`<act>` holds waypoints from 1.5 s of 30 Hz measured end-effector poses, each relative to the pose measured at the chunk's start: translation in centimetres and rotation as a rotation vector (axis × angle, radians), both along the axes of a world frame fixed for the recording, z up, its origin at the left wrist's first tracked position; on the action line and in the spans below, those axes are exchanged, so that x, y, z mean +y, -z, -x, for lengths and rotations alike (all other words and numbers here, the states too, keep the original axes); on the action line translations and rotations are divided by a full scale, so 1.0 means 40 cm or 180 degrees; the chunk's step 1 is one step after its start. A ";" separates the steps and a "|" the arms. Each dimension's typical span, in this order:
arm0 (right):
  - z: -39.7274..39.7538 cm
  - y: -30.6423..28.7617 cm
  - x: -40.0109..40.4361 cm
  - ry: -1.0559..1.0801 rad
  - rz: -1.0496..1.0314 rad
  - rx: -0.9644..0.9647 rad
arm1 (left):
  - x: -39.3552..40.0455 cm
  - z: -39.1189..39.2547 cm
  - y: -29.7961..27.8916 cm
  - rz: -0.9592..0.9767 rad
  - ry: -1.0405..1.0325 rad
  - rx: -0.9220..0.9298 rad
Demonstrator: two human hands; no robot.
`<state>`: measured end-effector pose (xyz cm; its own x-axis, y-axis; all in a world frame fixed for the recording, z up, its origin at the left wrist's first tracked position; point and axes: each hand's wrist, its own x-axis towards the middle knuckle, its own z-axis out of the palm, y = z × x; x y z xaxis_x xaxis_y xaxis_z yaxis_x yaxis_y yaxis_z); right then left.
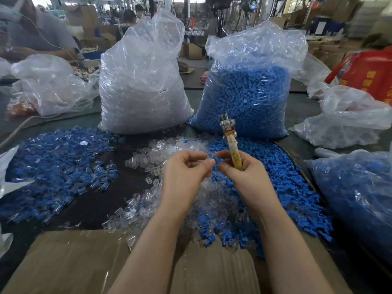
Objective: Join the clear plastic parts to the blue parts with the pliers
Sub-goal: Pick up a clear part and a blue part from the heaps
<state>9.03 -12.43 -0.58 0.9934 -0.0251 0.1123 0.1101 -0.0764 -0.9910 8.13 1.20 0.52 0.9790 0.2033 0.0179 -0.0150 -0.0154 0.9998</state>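
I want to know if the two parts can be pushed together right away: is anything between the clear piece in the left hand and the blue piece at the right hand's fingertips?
Nothing visible. The left hand and right hand nearly meet, fingertips apart by a small open gap. The pliers point up, clear of it.

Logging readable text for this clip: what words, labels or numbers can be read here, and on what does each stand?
"SJ 01", last character unclear: small label on the bag of clear parts.
Yellow characters on the red bag at the right edge: cut off and blurred, unreadable.
Nothing readable on the bag of blue parts or the pliers.
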 end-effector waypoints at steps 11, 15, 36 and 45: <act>-0.001 0.008 0.019 0.0099 0.0067 -0.0118 | 0.001 0.006 -0.005 0.0207 0.0050 0.0023; 0.000 0.009 0.025 0.0167 0.0112 -0.0164 | 0.004 0.004 -0.005 0.0232 -0.0013 0.0064; 0.010 0.010 0.048 0.0709 0.0457 -0.0862 | -0.013 0.010 -0.021 0.0628 -0.0273 -0.0024; 0.010 0.011 0.053 0.0763 0.0381 -0.0743 | -0.020 0.018 -0.018 -0.0200 -0.0427 -0.0509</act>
